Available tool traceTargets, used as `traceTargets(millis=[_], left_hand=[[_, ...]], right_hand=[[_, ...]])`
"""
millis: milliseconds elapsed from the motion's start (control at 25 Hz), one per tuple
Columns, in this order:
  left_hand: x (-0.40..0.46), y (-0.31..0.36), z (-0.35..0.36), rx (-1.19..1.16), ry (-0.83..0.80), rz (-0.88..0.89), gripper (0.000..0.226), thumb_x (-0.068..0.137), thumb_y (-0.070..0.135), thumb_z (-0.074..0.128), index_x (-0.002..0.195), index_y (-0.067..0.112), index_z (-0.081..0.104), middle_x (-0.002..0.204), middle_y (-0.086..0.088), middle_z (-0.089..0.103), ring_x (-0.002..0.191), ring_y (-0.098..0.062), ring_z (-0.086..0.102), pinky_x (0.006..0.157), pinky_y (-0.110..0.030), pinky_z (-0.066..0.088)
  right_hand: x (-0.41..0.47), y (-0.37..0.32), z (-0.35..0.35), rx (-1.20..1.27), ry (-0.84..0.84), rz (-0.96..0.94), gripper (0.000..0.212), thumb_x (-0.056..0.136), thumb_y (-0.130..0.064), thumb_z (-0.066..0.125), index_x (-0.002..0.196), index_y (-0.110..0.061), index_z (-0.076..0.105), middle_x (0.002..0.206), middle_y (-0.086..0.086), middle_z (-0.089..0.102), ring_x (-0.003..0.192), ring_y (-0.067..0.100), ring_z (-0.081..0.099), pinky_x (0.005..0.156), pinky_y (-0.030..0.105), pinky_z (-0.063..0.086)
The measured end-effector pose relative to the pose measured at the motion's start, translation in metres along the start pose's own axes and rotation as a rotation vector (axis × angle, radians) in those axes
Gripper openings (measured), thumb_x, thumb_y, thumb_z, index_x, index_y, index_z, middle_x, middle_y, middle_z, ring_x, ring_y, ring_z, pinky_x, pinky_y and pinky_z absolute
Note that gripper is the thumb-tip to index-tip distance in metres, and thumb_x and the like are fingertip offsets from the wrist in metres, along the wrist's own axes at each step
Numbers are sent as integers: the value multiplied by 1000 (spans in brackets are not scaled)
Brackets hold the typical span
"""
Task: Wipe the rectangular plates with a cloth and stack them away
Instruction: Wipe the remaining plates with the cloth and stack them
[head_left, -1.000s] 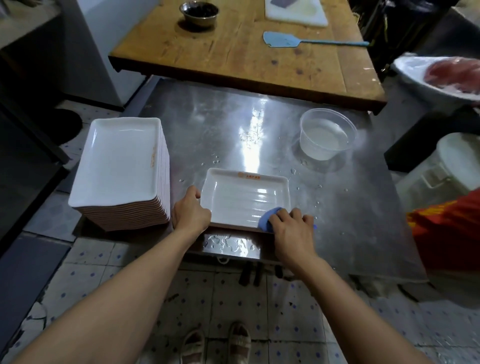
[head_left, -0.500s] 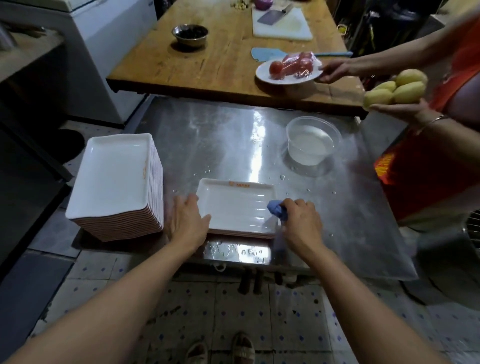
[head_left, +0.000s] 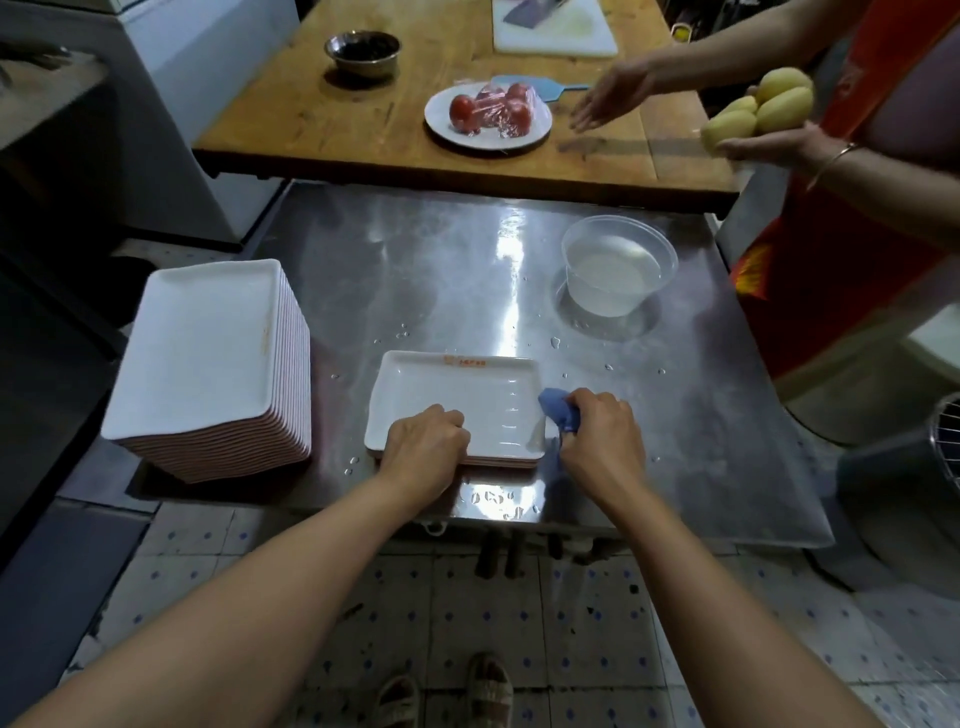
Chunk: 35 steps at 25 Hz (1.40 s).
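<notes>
A white rectangular plate (head_left: 457, 395) lies on top of a short stack near the front edge of the steel table (head_left: 467, 270). My left hand (head_left: 423, 449) grips the plate's near edge, fingers curled over the rim. Beside the plate's right edge my right hand (head_left: 602, 441) holds a bunched blue cloth (head_left: 558, 413), which touches the rim there. A tall stack of white rectangular plates (head_left: 208, 358) stands at the table's left edge.
A clear plastic bowl of water (head_left: 618, 265) stands at the back right of the steel table. Behind is a wooden table (head_left: 322, 119) with a plate of wrapped tomatoes (head_left: 488, 111) and a metal bowl (head_left: 362, 49). Another person (head_left: 831, 156) stands right, holding potatoes.
My left hand moved from the plate's left side to its near edge. The cloth hand shifted to the plate's right edge. The other person set the tomato plate on the wooden table.
</notes>
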<state>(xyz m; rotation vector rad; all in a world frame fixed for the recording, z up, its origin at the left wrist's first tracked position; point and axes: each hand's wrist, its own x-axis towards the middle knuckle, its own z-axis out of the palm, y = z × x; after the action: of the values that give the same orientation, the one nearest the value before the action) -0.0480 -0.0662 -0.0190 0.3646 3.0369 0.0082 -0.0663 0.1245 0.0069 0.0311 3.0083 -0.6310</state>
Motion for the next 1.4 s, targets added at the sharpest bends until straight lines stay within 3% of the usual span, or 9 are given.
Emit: traceTargets(millis=[200, 320, 440, 560, 720, 880, 1160, 1400], left_hand=[[-10, -3, -13, -236, 215, 27, 3, 81, 8, 64, 80, 10, 62, 83, -3, 56, 81, -23, 55, 52, -27, 25], [-6, -3, -22, -340, 346, 30, 9, 77, 8, 67, 80, 9, 59, 75, -6, 61, 69, -28, 57, 51, -31, 37], [6, -4, -33, -319, 423, 10, 6, 83, 12, 62, 83, 9, 57, 66, -8, 62, 59, -34, 56, 56, -31, 31], [13, -8, -47, -345, 433, -45, 7, 88, 18, 58, 90, 11, 57, 72, -9, 65, 66, -35, 57, 58, -31, 30], [13, -23, -73, -640, 462, -289, 11, 91, 21, 54, 95, 12, 59, 85, -10, 67, 81, -34, 60, 68, -39, 45], [2, -45, -105, -915, 452, -428, 8, 91, 18, 53, 86, 13, 58, 73, 3, 57, 76, -22, 55, 69, -32, 40], [-27, -64, -155, -1125, 531, -459, 12, 93, 15, 50, 84, 12, 58, 70, 1, 56, 67, -16, 50, 67, -32, 42], [-47, -70, -181, -1187, 584, -457, 12, 94, 17, 51, 89, 10, 59, 78, -7, 62, 72, -19, 56, 70, -35, 48]], right_hand=[[3, -3, -8, 81, 67, 50, 23, 83, -4, 48, 103, -7, 59, 102, 14, 60, 96, 32, 53, 81, 43, 47], [5, -9, -13, 145, 97, 82, 24, 82, -3, 48, 105, -6, 54, 102, 15, 60, 95, 33, 52, 80, 45, 46], [1, -15, -17, 255, 117, 75, 28, 83, -4, 48, 111, -10, 48, 106, 15, 58, 96, 33, 52, 80, 45, 45], [1, -23, -27, 357, 156, 47, 34, 84, -5, 46, 117, -14, 47, 107, 14, 59, 98, 32, 53, 80, 45, 46], [3, -43, -45, 441, 207, -30, 36, 86, -6, 47, 120, -17, 49, 113, 9, 57, 101, 29, 53, 85, 47, 47], [8, -77, -64, 461, 274, -184, 43, 84, -6, 56, 125, -15, 50, 112, 11, 57, 103, 26, 52, 87, 36, 43], [17, -149, -97, 379, 343, -425, 50, 85, -13, 61, 134, -14, 48, 115, 13, 53, 109, 26, 47, 86, 23, 32], [15, -190, -112, 304, 435, -589, 56, 82, -16, 65, 135, -14, 48, 123, 13, 44, 114, 27, 43, 90, 28, 39]])
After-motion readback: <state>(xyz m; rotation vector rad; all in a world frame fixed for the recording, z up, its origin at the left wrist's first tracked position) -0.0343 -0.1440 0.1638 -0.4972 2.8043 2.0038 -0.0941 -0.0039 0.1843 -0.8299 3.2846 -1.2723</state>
